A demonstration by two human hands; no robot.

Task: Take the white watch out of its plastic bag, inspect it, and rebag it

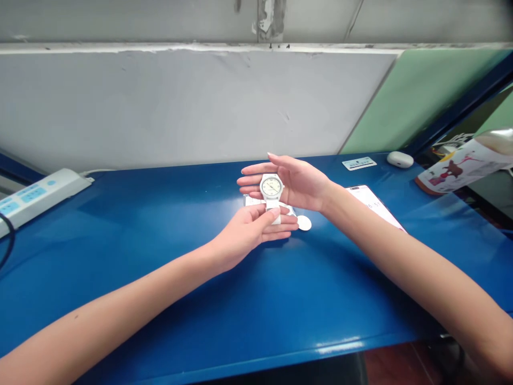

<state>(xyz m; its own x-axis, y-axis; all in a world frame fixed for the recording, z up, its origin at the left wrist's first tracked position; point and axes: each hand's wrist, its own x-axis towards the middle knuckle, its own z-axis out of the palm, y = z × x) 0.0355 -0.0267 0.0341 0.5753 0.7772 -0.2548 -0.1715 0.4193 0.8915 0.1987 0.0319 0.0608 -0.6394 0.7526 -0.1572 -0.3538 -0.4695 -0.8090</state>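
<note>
A white wristwatch (271, 188) with a pale round dial stands upright between my hands, above the middle of the blue table (248, 305). My left hand (256, 230) pinches its lower strap between thumb and fingers. My right hand (294, 182) lies behind the watch with its fingers stretched out, cupping the watch head from the back. A small white round disc (304, 223) lies on the table just right of my left fingertips. Something white and flat (250, 201) lies under the hands, mostly hidden.
A white power strip (36, 195) with a dark cable sits at the far left. A phone (374, 206) lies under my right forearm. A small card (359, 163), a white earbud case (399, 159) and a printed tube (465, 163) lie at the back right. A grey wall panel stands behind.
</note>
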